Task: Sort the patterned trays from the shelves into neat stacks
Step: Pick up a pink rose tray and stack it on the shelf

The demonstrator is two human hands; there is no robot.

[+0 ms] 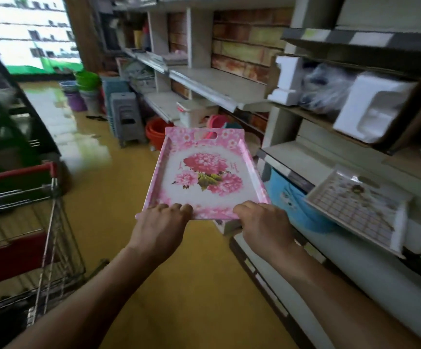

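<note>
A pink tray with big pink flowers printed in its white middle is held out level over the aisle floor. My left hand grips its near edge at the left corner, fingers curled over the rim. My right hand grips the same edge at the right corner. The tray's far end has a handle cut-out. A second patterned tray, beige with a grid and a small ornament, lies tilted on the shelf to the right.
Shelving runs along the right side with white foam packing and a blue item lower down. A red-handled shopping cart stands at left. Buckets and stools crowd the aisle's far end on the yellow floor.
</note>
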